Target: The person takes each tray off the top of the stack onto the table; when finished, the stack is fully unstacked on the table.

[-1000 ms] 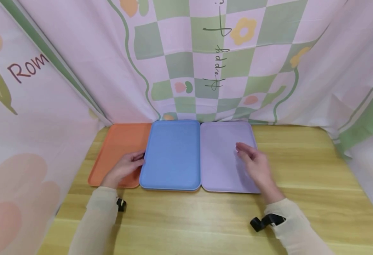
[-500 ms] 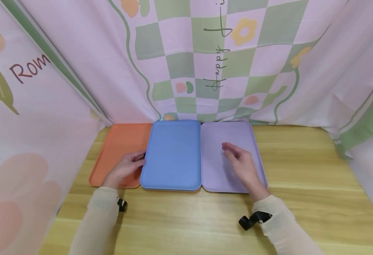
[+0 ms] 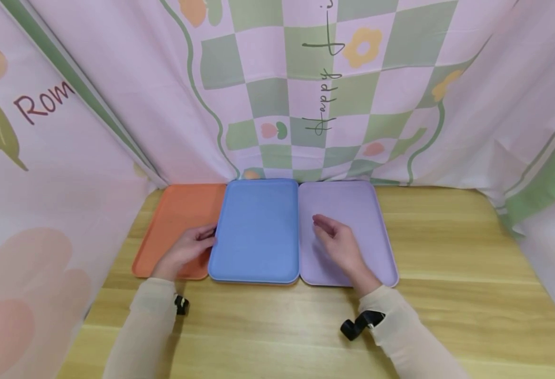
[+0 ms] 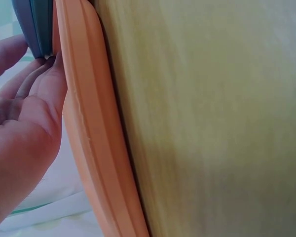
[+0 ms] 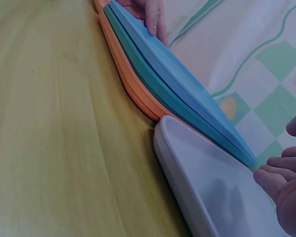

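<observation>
A blue tray (image 3: 258, 231) lies on top of a stack, over a teal tray (image 5: 138, 71) and an orange tray (image 5: 130, 81). With thumb over the rim and fingers at the edge below, my left hand (image 3: 187, 248) pinches the blue tray's left edge; how many trays it grips is unclear. Under that hand another orange tray (image 3: 175, 210) lies flat. My right hand (image 3: 340, 246) hovers above the purple tray (image 3: 344, 200), its fingers loosely bent and holding nothing. In the right wrist view, its fingertips (image 5: 266, 180) are close to the blue tray, with a gap visible.
The trays sit side by side along the back of a wooden table (image 3: 277, 331). A patterned curtain (image 3: 268, 95) hangs right behind them, and more cloth (image 3: 36, 210) closes off the left side. Bare wood (image 3: 457, 242) extends to the right of the purple tray.
My right hand has moved left across the purple tray, from its right edge toward the blue tray. The left hand and the trays have stayed in place.
</observation>
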`<state>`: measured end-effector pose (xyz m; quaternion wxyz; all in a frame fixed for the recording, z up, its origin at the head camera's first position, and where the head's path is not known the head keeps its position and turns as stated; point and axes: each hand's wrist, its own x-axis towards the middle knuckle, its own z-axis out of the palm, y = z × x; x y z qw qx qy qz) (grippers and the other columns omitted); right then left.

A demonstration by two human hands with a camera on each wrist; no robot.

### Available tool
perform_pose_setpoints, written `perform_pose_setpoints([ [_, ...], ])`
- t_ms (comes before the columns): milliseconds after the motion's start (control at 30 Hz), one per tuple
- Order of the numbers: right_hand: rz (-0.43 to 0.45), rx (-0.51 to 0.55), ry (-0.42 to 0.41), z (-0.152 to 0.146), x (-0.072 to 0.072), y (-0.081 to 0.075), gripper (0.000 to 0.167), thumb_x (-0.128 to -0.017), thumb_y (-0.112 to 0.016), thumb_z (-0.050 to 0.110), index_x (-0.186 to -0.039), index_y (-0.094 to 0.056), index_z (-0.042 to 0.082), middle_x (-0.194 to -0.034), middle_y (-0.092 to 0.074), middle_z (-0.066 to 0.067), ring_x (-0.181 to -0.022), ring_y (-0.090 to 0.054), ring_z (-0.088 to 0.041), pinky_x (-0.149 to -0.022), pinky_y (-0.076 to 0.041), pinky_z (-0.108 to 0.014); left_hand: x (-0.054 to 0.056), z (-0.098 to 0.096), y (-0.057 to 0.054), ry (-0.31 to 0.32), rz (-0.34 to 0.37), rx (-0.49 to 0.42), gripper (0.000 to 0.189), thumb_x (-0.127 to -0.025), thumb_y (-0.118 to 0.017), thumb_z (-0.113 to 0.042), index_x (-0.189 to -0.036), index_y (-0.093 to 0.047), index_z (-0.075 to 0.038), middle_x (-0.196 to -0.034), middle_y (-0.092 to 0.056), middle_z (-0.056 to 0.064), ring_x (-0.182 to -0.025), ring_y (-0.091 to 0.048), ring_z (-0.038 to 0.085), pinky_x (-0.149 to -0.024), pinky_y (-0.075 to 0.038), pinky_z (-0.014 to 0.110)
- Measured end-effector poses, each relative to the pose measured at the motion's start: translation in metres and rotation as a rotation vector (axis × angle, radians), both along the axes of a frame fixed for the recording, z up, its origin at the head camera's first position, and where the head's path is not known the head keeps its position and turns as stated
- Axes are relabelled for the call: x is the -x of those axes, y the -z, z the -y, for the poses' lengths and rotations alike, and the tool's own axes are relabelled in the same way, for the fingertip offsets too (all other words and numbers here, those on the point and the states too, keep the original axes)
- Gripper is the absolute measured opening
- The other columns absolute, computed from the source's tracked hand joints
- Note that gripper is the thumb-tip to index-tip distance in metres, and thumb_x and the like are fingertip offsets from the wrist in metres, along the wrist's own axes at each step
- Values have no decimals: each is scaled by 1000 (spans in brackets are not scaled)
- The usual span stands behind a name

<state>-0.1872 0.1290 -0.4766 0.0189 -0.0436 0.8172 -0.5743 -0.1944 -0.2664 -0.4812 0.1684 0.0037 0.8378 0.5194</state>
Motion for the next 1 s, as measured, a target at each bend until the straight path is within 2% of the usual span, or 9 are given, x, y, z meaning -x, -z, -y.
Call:
perform_pose_setpoints([
  [300,29,-38,-23,16,0,13,48,-108,-60,10,-151,-55,-11,-153,-59,-30,-143,-60,-43,-121,-49,-51,0,1,1,6,-12,14,60,-110,-60,-13,-164,-39,4,-166,-44,26,-158,-41,39,-129,-39,53],
  [600,25,7,-12,29,1,22,50,-105,-64,8,-151,-56,-11,-151,-60,-30,-141,-61,-43,-118,-51,-49,-2,-1,0,20,-18,14,60,-111,-59,-13,-164,-38,5,-166,-42,28,-158,-39,41,-128,-39,54],
  [833,34,37,5,41,-2,27,53,-104,-66,5,-153,-53,-11,-156,-55,-29,-144,-59,-41,-118,-51,-45,-2,-1,-1,13,-12,4,59,-111,-58,-12,-164,-38,5,-167,-41,28,-159,-38,40,-128,-38,53],
  [1000,30,30,15,46,-5,28,56,-103,-65,5,-153,-50,-14,-159,-51,-31,-144,-58,-42,-119,-50,-46,-3,-2,-3,17,-16,9,60,-111,-58,-12,-164,-37,6,-167,-41,28,-159,-38,40,-129,-37,53],
])
